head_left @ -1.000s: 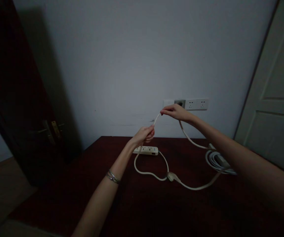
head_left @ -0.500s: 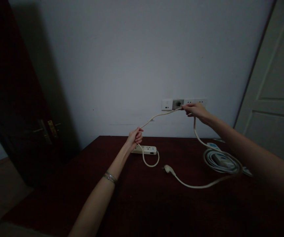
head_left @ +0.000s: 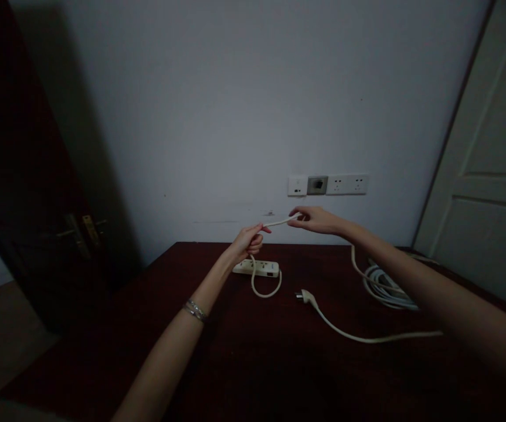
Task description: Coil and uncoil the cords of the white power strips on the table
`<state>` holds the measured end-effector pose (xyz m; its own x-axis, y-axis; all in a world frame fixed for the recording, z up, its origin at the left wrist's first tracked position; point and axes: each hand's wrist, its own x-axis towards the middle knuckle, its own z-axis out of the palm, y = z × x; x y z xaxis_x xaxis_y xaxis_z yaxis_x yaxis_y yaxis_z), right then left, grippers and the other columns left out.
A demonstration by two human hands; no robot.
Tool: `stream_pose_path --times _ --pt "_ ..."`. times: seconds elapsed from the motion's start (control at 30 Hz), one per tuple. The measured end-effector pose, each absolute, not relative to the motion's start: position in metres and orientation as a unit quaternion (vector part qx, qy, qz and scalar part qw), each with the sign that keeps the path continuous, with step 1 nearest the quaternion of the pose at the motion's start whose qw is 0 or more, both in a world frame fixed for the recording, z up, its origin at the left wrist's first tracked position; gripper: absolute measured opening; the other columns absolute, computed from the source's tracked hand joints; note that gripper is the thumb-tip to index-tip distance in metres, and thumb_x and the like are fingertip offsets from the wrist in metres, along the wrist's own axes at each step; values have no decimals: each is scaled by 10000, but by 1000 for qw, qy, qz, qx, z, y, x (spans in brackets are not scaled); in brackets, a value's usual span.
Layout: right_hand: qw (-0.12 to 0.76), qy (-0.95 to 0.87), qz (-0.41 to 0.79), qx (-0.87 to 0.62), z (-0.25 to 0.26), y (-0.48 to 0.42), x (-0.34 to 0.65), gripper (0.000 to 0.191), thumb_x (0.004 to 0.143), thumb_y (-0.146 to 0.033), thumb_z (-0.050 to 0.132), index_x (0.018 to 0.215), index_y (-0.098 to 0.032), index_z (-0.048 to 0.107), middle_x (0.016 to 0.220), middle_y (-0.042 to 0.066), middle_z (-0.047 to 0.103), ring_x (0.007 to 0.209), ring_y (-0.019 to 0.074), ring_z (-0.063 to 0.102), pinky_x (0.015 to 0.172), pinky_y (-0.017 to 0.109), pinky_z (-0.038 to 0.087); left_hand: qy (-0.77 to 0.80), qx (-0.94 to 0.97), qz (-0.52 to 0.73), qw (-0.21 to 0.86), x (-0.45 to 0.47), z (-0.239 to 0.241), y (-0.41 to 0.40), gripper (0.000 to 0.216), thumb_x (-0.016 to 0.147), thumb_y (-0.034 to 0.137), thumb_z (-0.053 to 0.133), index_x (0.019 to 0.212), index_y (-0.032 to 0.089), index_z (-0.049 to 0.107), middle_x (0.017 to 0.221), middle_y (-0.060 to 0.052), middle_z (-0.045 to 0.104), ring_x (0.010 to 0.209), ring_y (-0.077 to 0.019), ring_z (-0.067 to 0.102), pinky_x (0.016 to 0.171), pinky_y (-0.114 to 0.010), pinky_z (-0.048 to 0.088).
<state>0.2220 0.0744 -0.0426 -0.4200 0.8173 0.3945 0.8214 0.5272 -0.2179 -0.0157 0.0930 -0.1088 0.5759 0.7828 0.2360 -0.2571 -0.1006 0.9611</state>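
My left hand [head_left: 247, 241] is closed round a cream power cord [head_left: 276, 223], held above a white power strip [head_left: 256, 268] on the dark red table [head_left: 253, 357]. My right hand [head_left: 316, 220] pinches the same cord a short way to the right, so a short straight stretch runs between the two hands. From my left hand the cord drops in a small loop to the strip. Its long free end trails across the table to a plug [head_left: 304, 296] lying flat. A bracelet sits on my left wrist.
A coil of white cable [head_left: 384, 287] with another strip lies at the table's right, partly behind my right arm. Wall sockets [head_left: 328, 184] sit on the grey wall behind. A dark door stands at the left, a pale door [head_left: 485, 176] at the right.
My right hand has come back down and left from the wall sockets toward my left hand, shortening the stretch of cord between them. The plug and trailing cord shifted slightly on the table.
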Motion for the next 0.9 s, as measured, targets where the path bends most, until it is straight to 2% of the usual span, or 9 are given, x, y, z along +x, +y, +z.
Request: stream_pose_path --times 0.2,0.3,0.5,0.63,0.77,0.9 --pt "113 -887 -62 -444 -34 62 189 487 855 -493 394 748 -123 693 588 64 610 501 109 462 489 238 276 265 678 428 535 -9 -115 94 370 815 516 488 895 159 544 417 116 243 327 -35 161 354 -164 114" --pt "70 -877 -149 -451 -30 60 187 419 850 -440 425 808 -146 720 660 96 658 538 130 519 488 247 266 294 745 400 447 -6 -118 92 347 809 504 489 831 160 521 433 106 281 348 -46 217 377 -178 166" --pt "-45 -849 -239 -469 -27 58 188 312 796 -407 511 826 -197 741 790 127 700 676 208 631 505 247 318 328 862 304 239 3 -129 95 167 755 296 590 730 174 480 591 34 470 526 -101 414 486 -200 287" --pt "-72 -841 -270 -463 -28 53 184 259 763 -354 576 837 -165 737 797 161 697 744 247 650 574 280 390 358 878 257 187 14 -145 105 155 731 194 601 786 190 456 595 23 484 528 -131 450 498 -211 283" --pt "-77 -842 -264 -465 -29 52 179 218 721 -321 647 850 -167 730 801 154 698 828 249 647 666 299 422 354 895 228 149 27 -162 108 138 747 164 573 826 188 462 549 20 452 499 -162 473 517 -233 297" --pt "-100 -843 -268 -455 -32 52 176 219 717 -310 656 854 -154 727 823 160 698 812 248 650 647 300 424 321 907 223 156 33 -172 106 156 720 136 584 811 192 470 506 44 402 451 -147 433 508 -241 307"
